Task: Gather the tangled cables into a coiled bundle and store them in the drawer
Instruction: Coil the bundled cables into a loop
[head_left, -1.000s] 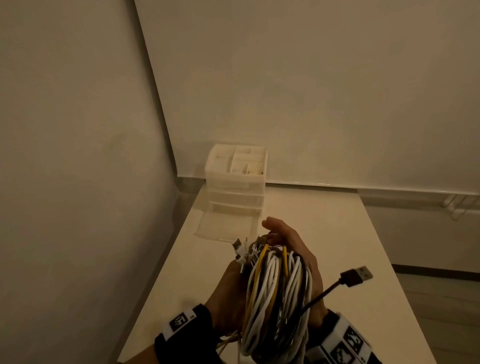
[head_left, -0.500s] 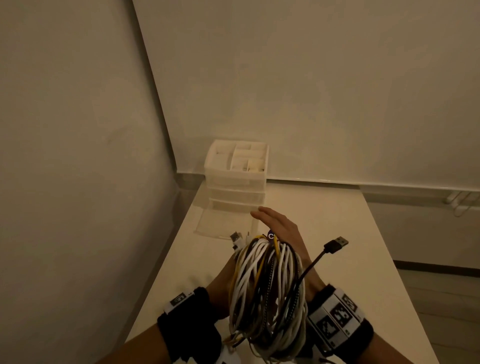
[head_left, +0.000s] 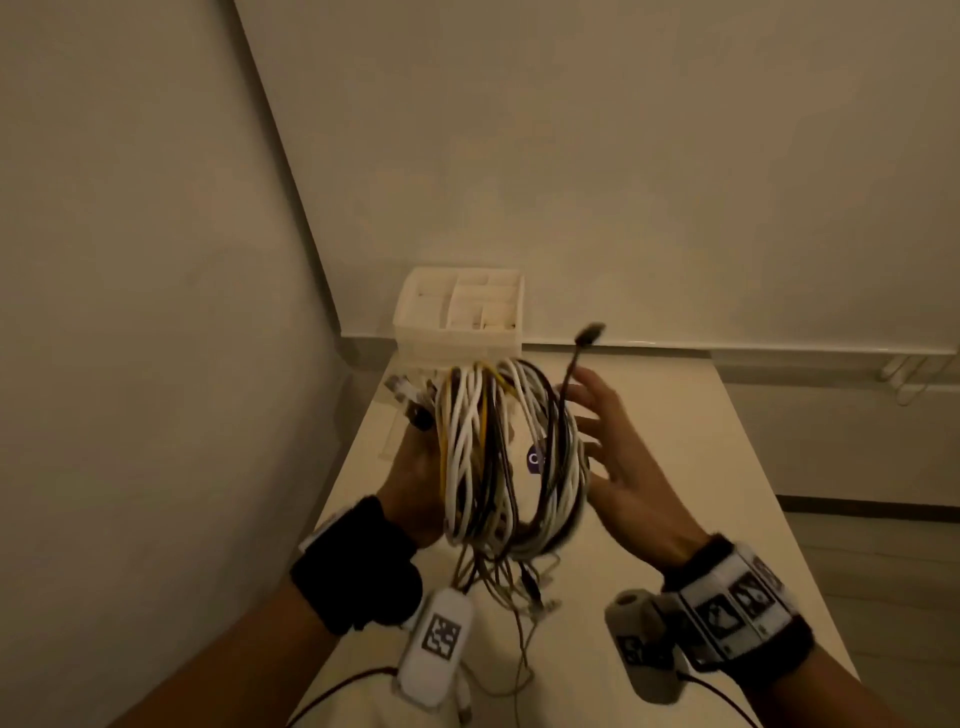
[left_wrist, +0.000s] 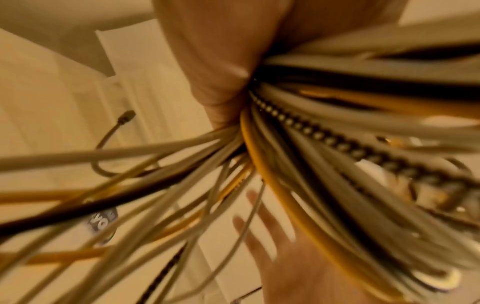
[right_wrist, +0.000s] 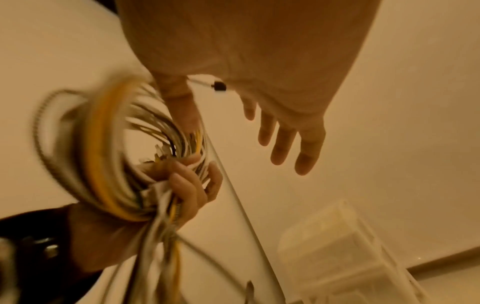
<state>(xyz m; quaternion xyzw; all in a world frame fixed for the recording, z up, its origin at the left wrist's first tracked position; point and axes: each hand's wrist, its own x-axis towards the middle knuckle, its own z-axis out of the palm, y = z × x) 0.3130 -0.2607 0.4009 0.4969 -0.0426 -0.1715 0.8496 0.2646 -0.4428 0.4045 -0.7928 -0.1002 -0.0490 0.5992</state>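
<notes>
Fingers (right_wrist: 187, 185) of the left hand (head_left: 415, 483) curl round one side of the coiled cable bundle (head_left: 498, 457) and grip it, holding the loops upright above the pale surface (head_left: 675, 467). White strands make up most of the coil, with a yellow one and some dark ones wound in; in the left wrist view a braided cable (left_wrist: 324, 135) runs through the grip too. Loose ends trail from the bottom of the bundle down toward the surface, and a clump of plugs (head_left: 410, 400) sticks out at the upper left by the knuckles. Beside the coil, the right hand (head_left: 623, 467) is spread flat — fingers (right_wrist: 283, 142) straight and apart, palm turned toward the cables, holding nothing; whether its fingertips touch the outer loops I cannot tell. 1 black lead with a USB plug (head_left: 589, 332) rises free from the right side of the bundle, just past that hand. Behind the cables, in the corner where the 2 walls meet, stands a translucent drawer unit (head_left: 457, 343) with a divided tray on top — its lower front is hidden by the coil from the head view. Both wrists carry dark bands with printed markers.
</notes>
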